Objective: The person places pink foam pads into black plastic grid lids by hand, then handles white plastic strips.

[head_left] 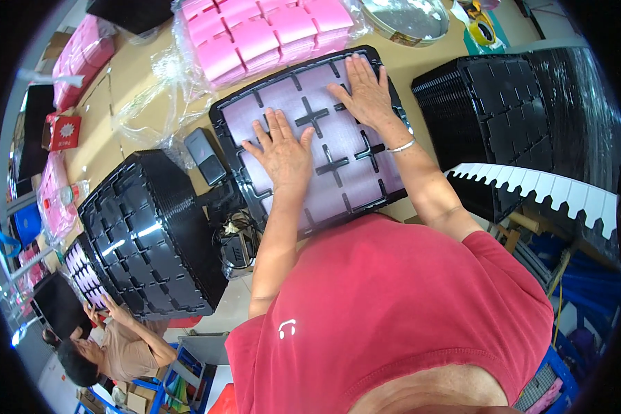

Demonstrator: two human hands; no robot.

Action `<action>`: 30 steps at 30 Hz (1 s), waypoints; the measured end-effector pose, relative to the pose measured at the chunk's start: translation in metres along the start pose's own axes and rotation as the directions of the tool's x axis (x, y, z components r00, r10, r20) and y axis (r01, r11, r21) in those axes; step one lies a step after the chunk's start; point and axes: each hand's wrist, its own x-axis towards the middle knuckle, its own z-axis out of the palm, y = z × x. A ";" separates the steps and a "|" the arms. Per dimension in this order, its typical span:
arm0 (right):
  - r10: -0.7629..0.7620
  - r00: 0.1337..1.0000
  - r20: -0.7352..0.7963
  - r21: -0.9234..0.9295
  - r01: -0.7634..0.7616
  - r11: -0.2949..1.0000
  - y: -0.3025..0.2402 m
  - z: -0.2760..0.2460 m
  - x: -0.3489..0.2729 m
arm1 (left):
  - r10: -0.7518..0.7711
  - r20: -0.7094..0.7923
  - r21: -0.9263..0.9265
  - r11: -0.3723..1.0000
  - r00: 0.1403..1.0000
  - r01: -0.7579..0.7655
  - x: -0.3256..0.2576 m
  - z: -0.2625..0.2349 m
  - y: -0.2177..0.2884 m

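Note:
In front of me lies a black plastic tray with cross-shaped dividers, its compartments covered by thin pale pink sheets. My left hand rests on the sheets left of the tray's middle, fingers spread and pointing away from me. Near the tray's far right corner my right hand lies flat, its fingertips by the rim and its thumb stretched out to the left. Neither hand holds anything.
Pink foam sheets are stacked beyond the tray. Stacks of black trays stand left and right. A white toothed strip juts in at right. A dark phone-like device lies left. A co-worker handles another tray lower left.

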 end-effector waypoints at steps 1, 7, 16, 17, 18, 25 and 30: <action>-0.025 0.998 -0.063 -0.032 0.023 0.999 -0.002 -0.003 -0.005 | -0.009 0.040 -0.008 1.000 0.999 0.010 0.001 0.000 0.001; -0.326 0.945 -0.017 0.027 0.326 0.945 -0.042 0.005 -0.051 | -0.004 0.016 0.005 1.000 1.000 0.004 0.002 0.004 -0.004; -0.235 0.970 0.059 -0.069 0.239 0.969 -0.049 0.008 -0.020 | 0.047 -0.038 0.028 0.999 0.998 -0.046 0.019 -0.007 -0.030; -0.220 0.975 0.035 -0.071 0.222 0.972 -0.050 0.008 -0.016 | 0.037 -0.060 0.027 0.999 0.998 -0.035 0.021 -0.003 -0.035; -0.228 0.973 0.035 -0.064 0.230 0.971 -0.050 0.009 -0.014 | 0.029 -0.061 0.033 0.999 0.998 -0.027 0.021 -0.003 -0.039; -0.194 0.981 0.009 -0.059 0.194 0.979 -0.052 0.016 -0.010 | 0.012 -0.119 0.125 0.992 0.993 0.003 0.033 0.001 -0.071; -0.179 0.983 0.032 -0.063 0.181 0.982 -0.054 0.011 -0.009 | -0.066 -0.108 0.253 0.963 0.992 0.091 0.038 -0.009 -0.067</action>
